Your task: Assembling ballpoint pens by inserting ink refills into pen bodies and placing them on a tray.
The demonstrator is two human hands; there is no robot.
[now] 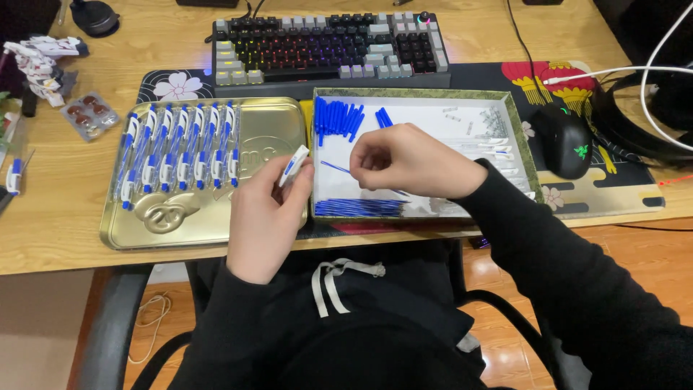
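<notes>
Seated at a wooden desk (58,217), before a backlit keyboard (328,45). Left, a gold tin tray (267,130) lined with finished blue-and-white pens (180,152); right, a white parts box (419,108) of blue caps (338,117) and refills (359,208). Left hand (263,217) pinching a white pen barrel (293,165). Right hand (411,160), fingers closed on a thin blue refill (334,167), above the box.

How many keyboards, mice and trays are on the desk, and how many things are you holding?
Keyboard: 1
Mouse: 1
Trays: 2, gold tin and white box
Held things: 2, pen piece in left hand, blue refill in right hand
Total: 6
</notes>
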